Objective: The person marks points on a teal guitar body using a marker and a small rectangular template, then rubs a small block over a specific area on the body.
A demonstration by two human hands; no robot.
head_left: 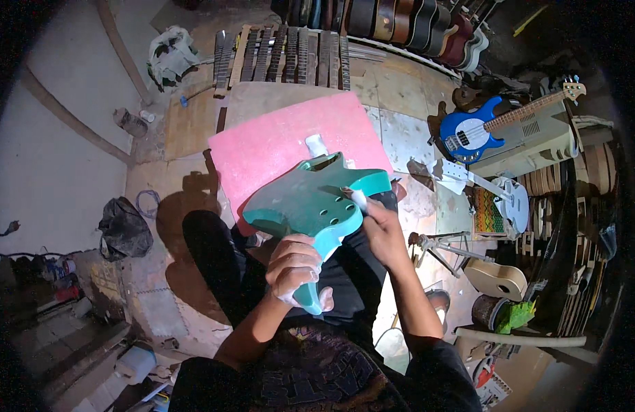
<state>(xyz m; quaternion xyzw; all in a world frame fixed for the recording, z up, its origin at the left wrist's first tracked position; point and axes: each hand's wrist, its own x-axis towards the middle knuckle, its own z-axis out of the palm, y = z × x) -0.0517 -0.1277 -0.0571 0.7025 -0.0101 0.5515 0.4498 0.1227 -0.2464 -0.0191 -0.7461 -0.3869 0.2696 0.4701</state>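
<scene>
A teal electric guitar body [290, 200], dulled by whitish dust, lies tilted across my lap and the pink foam board [238, 158]. Several round holes and a dark cavity show in its face. Wrapped around one of its horns at the near end is my left hand [293, 268], fingers closed and coated with white dust. My right hand [382, 230] pinches a small folded white piece of sandpaper [359, 199] against the curved edge of the cutaway on the right. Another small white folded piece [316, 145] rests on the foam beyond the body.
Guitar necks [283, 58] lie in a row at the back, with guitar bodies [393, 20] behind them. To the right are a blue bass [474, 130], a pale unfinished guitar [512, 206] and an acoustic body [494, 279]. A black plastic bag [125, 230] sits on the left floor.
</scene>
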